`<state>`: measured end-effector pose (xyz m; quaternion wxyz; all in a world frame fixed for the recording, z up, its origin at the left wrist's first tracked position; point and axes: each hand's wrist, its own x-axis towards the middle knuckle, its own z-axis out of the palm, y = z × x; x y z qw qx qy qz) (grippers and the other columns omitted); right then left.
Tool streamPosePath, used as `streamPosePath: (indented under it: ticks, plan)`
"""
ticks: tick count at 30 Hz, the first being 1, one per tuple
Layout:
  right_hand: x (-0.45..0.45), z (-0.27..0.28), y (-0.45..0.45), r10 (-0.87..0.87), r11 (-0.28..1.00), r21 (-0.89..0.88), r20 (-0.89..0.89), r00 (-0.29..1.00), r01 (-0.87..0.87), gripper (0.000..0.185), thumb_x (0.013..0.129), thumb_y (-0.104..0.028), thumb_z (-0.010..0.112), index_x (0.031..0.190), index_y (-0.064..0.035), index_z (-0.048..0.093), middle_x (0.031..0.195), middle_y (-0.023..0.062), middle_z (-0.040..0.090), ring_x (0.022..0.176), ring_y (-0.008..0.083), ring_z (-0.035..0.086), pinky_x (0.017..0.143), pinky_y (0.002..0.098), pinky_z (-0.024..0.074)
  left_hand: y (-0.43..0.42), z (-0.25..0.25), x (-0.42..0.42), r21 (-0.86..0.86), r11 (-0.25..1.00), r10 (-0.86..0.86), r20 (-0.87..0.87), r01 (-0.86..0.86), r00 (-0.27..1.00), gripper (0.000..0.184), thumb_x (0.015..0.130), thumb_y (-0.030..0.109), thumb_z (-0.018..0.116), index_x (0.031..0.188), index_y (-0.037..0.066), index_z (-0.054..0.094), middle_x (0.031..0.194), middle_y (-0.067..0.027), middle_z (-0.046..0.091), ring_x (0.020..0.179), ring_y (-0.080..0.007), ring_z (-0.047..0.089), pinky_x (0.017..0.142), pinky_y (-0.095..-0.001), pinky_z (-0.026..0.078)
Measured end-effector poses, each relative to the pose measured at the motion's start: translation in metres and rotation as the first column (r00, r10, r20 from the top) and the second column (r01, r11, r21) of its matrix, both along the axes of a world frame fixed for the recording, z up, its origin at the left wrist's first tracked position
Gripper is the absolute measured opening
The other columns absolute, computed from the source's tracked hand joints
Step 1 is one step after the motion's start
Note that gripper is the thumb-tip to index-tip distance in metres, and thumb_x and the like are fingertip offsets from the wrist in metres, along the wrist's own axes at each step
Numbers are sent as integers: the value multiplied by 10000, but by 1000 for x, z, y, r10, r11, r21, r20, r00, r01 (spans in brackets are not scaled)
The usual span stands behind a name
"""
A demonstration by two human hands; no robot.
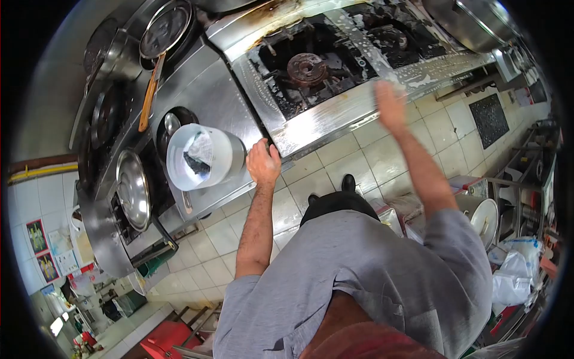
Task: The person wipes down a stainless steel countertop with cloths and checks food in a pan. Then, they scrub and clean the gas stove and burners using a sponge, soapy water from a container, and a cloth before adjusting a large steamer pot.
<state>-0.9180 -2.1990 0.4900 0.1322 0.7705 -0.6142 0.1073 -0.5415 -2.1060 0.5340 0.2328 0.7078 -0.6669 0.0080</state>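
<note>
My left hand (263,161) rests on the front edge of the steel counter (218,96), its fingers slightly apart beside the gap to the stove. Just left of it stands a translucent plastic tub (224,158) with a crumpled white and dark item inside. My right hand (390,107) is over the front edge of the stove (323,122); it is smeared by motion, and whether it holds anything cannot be made out. White suds lie on the stove top around the black burner wells and a rusty round burner (307,69).
Left of the tub are a steel lid (132,188), a small pan with a ladle (171,124) and a wooden-handled pan (166,36). A large steel pot (469,24) stands at upper right. Shelving with a pot (481,216) and plastic bags (513,276) is at right.
</note>
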Motion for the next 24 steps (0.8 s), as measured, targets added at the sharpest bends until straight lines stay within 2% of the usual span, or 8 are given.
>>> streamPosePath:
  ticks: [3, 5, 8, 11, 19, 21, 22, 24]
  plan:
    - [20, 46, 10, -226, 956, 216, 119, 967, 197, 545, 818, -76, 446, 1337, 21, 312, 1373, 214, 323, 1311, 340, 272, 1003, 636, 176, 1, 5, -3, 44, 999, 8, 27, -9, 1000, 222, 792, 190, 571, 988, 85, 559, 903, -92, 584, 894, -280, 557, 751, -409, 414]
    - [90, -3, 28, 114, 993, -17, 187, 976, -113, 593, 758, -37, 479, 1323, 49, 319, 1353, 232, 323, 1297, 369, 270, 1032, 603, 161, 1, 2, -2, 41, 999, -5, 52, 2, 999, 214, 782, 181, 579, 973, 87, 563, 870, -88, 575, 871, -283, 555, 742, -413, 415]
    - [213, 32, 69, 303, 891, 202, 404, 863, -407, 595, 738, -62, 491, 1306, 37, 345, 1359, 222, 322, 1313, 363, 254, 1055, 557, 169, 2, -2, 0, 22, 1000, -22, 57, 21, 998, 188, 782, 178, 574, 956, 107, 579, 849, -84, 567, 839, -274, 552, 738, -407, 412]
    - [213, 36, 59, 472, 837, 196, 214, 855, -511, 594, 770, -120, 521, 1322, 13, 345, 1400, 165, 326, 1339, 296, 244, 1070, 554, 140, 2, -1, 0, 3, 999, -32, 51, 32, 998, 178, 787, 166, 576, 955, 109, 588, 852, -91, 566, 846, -279, 553, 735, -408, 416]
    - [-9, 44, 10, 39, 983, 181, 11, 999, -40, 460, 789, -62, 499, 1233, 26, 419, 1283, 202, 438, 1182, 347, 421, 984, 522, 288, 3, 1, -3, 24, 999, -26, 27, 26, 999, 182, 777, 172, 574, 946, 106, 594, 823, -86, 559, 833, -277, 552, 731, -410, 415]
    - [48, 44, 4, -93, 916, 399, 312, 946, -41, 336, 759, -34, 497, 1084, 50, 502, 1104, 216, 521, 1036, 350, 485, 908, 477, 360, 0, -1, -4, -18, 1000, -4, 53, 5, 999, 172, 764, 154, 571, 929, 108, 592, 808, -76, 551, 797, -264, 548, 713, -397, 406]
    - [87, 1, 13, 159, 987, -63, 356, 921, -146, 247, 739, -24, 492, 970, 47, 544, 987, 217, 545, 983, 340, 500, 873, 425, 398, 0, -3, -4, -35, 999, -5, 60, 7, 998, 180, 754, 145, 577, 930, 108, 591, 803, -76, 549, 793, -265, 548, 712, -398, 409]
    - [159, 17, 29, 357, 934, -111, 284, 890, -339, 224, 720, -39, 487, 919, 30, 565, 966, 216, 554, 941, 340, 517, 852, 407, 419, 1, -5, -3, -37, 999, -22, 54, 24, 998, 180, 754, 146, 579, 929, 108, 592, 804, -76, 549, 796, -264, 549, 716, -398, 410]
